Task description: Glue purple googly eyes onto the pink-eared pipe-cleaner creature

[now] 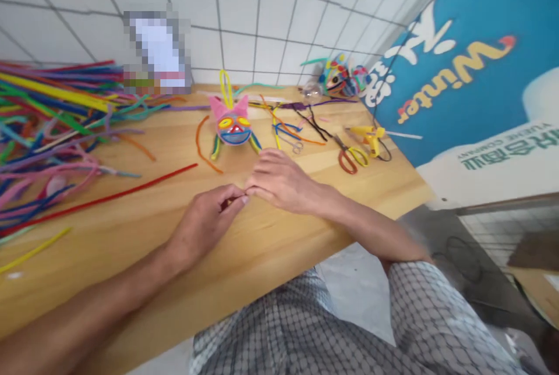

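Over the middle of the wooden table, my left hand (209,218) and my right hand (282,183) meet at the fingertips. Both are closed in a pinch. Whatever lies between the fingers is too small or hidden to name. Just beyond them stands a craft figure (236,130) with a clear round body, pink ears, yellow-ringed eyes, a blue mouth and a yellow loop on top. Its green-and-yellow legs spread to both sides, and my right hand is close to the right one. An orange pipe cleaner (198,142) curves beside the figure.
Many coloured pipe cleaners (56,107) heap at the left, with a long red one (131,190) nearer me. Scissors (351,156) and a yellow glue gun (371,139) lie right. Decorated balls (338,78) sit by the tiled wall (297,8). A blue sign (476,66) stands right.
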A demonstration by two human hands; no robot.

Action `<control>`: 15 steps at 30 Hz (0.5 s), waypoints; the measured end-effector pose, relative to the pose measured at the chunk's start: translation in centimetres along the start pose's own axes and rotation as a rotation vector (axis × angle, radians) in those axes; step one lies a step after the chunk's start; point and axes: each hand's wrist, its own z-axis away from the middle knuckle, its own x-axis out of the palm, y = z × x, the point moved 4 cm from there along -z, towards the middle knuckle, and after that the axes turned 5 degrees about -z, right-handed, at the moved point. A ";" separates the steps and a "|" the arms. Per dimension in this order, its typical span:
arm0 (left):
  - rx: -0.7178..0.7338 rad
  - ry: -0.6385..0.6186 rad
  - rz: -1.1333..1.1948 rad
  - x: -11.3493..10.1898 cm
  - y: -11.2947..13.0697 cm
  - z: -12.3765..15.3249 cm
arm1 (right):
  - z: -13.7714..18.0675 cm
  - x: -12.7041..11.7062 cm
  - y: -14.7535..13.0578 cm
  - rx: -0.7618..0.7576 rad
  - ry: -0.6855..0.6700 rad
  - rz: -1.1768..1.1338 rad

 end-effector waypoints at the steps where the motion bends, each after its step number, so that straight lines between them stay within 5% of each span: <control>1: 0.012 0.014 -0.035 -0.5 0.1 -0.2 | -0.7 0.1 0.1 -0.003 -0.019 0.038; 7: 0.062 0.167 -0.239 -3.4 1.3 -1.0 | -4.1 -0.6 0.2 0.019 -0.172 0.189; 15: 0.099 0.230 -0.482 -5.3 3.0 -2.7 | -5.5 -2.4 1.1 0.112 -0.176 0.182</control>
